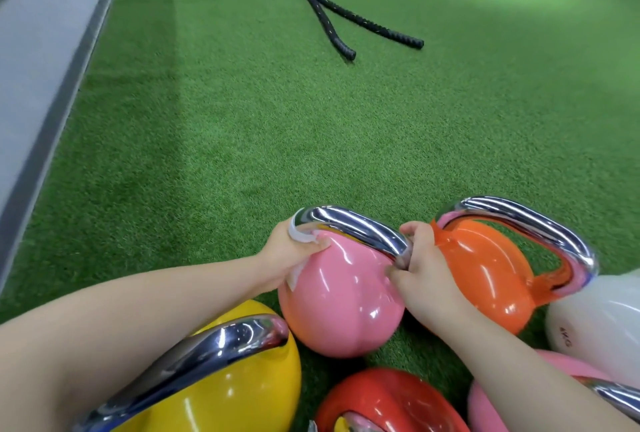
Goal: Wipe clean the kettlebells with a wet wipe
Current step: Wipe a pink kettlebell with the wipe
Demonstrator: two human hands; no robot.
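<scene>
I count six kettlebells clustered on the turf: two pink, one orange, one yellow, one red, one white. All sit at the bottom of the head view.

The pink kettlebell (341,300) in the middle is the one being worked. Left hand (289,251) is curled round the left end of its chrome handle (353,229), with one white wet wipe (300,234) pinched against the metal and trailing down the pink shell. Right hand (420,258) has its grip closed round the right end of the same handle, where it meets the body.

Orange kettlebell (485,269) is just right of it, touching the right hand, upright, its chrome handle tilted away. White kettlebell (599,320) is at the right edge, against the orange one. Yellow kettlebell (242,376) is bottom left, under my left forearm. Red kettlebell (388,400) is bottom centre, partly cut off. The second pink kettlebell (485,407) is bottom right, mostly hidden by the right forearm.

Floor is green artificial turf (277,137). Two black battle rope ends (346,19) lie well apart from the cluster, further up. Grey floor strip (38,50) runs along the left edge.
</scene>
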